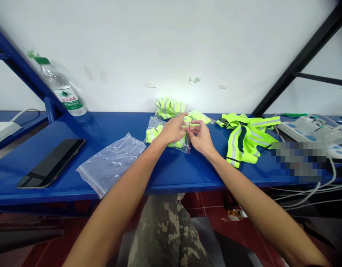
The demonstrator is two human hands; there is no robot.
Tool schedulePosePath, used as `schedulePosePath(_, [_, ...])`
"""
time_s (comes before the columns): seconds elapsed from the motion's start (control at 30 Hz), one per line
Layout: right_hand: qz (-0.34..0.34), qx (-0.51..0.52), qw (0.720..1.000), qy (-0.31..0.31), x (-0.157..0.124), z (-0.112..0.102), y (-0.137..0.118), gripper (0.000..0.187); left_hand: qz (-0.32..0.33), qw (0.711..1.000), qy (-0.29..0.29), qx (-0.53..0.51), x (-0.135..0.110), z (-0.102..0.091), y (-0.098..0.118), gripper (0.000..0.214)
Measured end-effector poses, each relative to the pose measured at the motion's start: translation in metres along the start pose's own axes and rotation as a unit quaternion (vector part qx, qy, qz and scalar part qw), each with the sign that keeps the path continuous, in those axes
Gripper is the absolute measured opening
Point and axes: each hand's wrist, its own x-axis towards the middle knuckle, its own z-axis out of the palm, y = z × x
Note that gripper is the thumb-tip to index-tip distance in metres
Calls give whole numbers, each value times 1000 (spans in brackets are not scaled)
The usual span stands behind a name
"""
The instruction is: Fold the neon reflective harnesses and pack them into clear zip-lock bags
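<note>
My left hand (173, 129) and my right hand (200, 137) meet over a clear plastic bag (155, 132) that holds a folded neon-yellow reflective strap. Both hands pinch the bag's mouth, where a thin red seal line shows between the fingertips. The bag lies on the blue shelf (171, 170). Behind it, against the wall, sit more folded yellow straps (171, 107), some of them bagged.
An unfolded yellow reflective harness (247, 135) lies right of my hands. Empty clear bags (111, 163) lie to the left, with a black phone (52, 163) beyond them. A water bottle (62, 89) leans at the back left. Power strips and white cables (307, 129) crowd the right end.
</note>
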Motion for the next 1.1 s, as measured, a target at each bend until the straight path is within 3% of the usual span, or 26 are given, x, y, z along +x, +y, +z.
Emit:
schedulePosePath(0.13, [46,40,998,-23,-2,1,-2,57,-21,1000,13,-3,-1,0,2,62])
schedulePosePath(0.23, [74,59,995,-35,-2,2,-3,58,-23,999,28,7,-4,1,7,64])
schedulePosePath(0.53, [-2,-6,1000,-21,0,-1,3,43,-19,1000,-8,21,-4,1,7,65])
schedulePosePath(0.83, [101,83,990,-59,0,-6,0,62,-65,995,57,52,-7,4,18,63])
schedulePosePath(1.1, [6,26,996,-79,-4,-4,0,47,-26,999,22,32,-8,-3,9,74])
